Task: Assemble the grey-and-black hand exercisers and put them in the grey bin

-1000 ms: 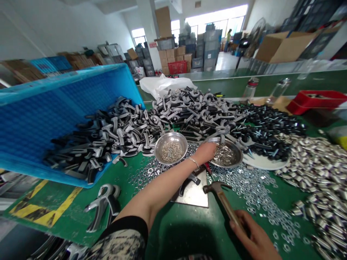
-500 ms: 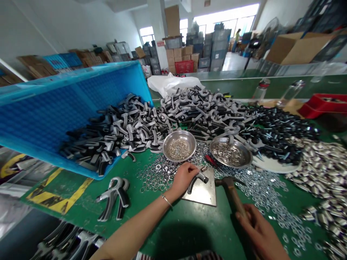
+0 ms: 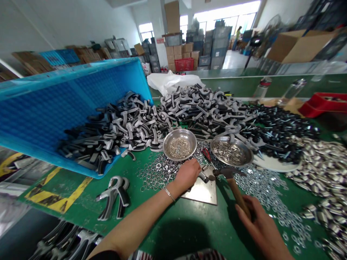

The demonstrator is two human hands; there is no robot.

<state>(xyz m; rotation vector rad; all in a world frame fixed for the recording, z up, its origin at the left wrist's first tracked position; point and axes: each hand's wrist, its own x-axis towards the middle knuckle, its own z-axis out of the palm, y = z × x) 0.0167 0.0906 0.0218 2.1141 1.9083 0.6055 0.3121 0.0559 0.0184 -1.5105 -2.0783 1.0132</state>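
My left hand (image 3: 189, 173) is closed round a grey-and-black handle (image 3: 204, 176), most of it hidden under the fingers, over a square metal plate (image 3: 200, 193). A small metal cylinder lies by the handle's end. In my right hand (image 3: 257, 216) is a hammer (image 3: 233, 186), gripped by its wooden shaft. Its head is beside the handle's outer end; I cannot tell if they touch. Behind the plate are a steel bowl of tiny metal parts (image 3: 168, 151), a second bowl with pins (image 3: 248, 159) and a red-handled screwdriver (image 3: 206, 154).
A tipped blue crate (image 3: 81, 94) and a wide heap of grey-black handles (image 3: 189, 104) fill the back. An assembled hand grip exerciser (image 3: 115, 196) lies left. Loose washers (image 3: 271, 195), metal knobs (image 3: 325, 173) and black screw knobs (image 3: 282, 126) spread right. A red bin (image 3: 322, 104) stands behind.
My left fingers have closed further over the handle, hiding more of it. The hammer head has risen and moved left, close to the handle's end. The screwdriver appears shifted slightly.
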